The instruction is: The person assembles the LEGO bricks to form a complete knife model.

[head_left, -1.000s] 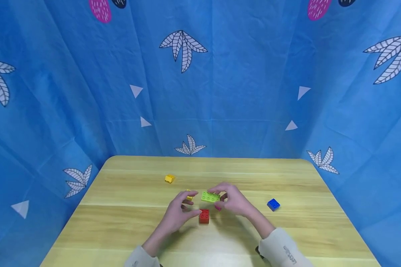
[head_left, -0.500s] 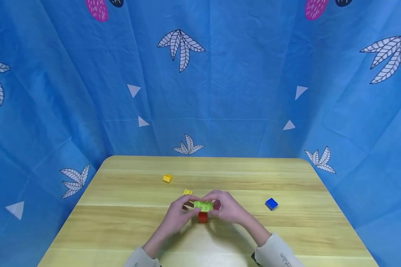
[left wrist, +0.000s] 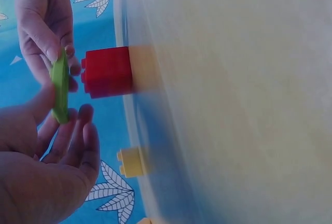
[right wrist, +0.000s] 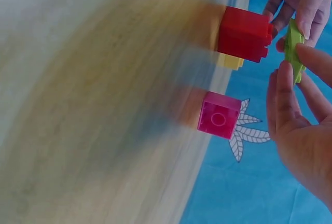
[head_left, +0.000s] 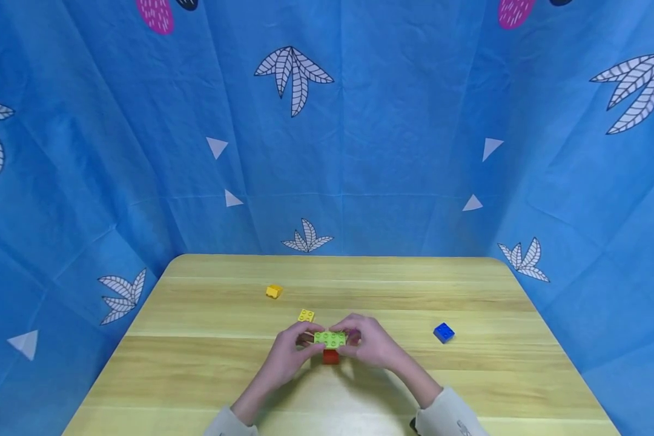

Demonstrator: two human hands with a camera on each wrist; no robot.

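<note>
A thin lime-green toy building brick (head_left: 329, 340), studs up, is pinched between my two hands. My left hand (head_left: 287, 357) has thumb and fingers on one end, and my right hand (head_left: 374, 346) pinches the other. Right below it a red building brick (head_left: 331, 357) stands on the table, partly covered in the head view. Both wrist views show a gap between the green brick (left wrist: 60, 86) and the studs of the red brick (left wrist: 108, 72). By my right hand lies a pink brick (right wrist: 220, 115), mostly hidden by that hand in the head view.
One yellow brick (head_left: 306, 315) lies just beyond my left hand; another yellow piece (head_left: 274, 291) sits farther back. Off to the right is a blue brick (head_left: 444, 332). The wooden table (head_left: 196, 363) meets a blue patterned curtain (head_left: 414, 151) behind it.
The green brick has moved left and nearer to me, from beside the red brick to above it. My left hand, earlier apart from it, now pinches its left end.
</note>
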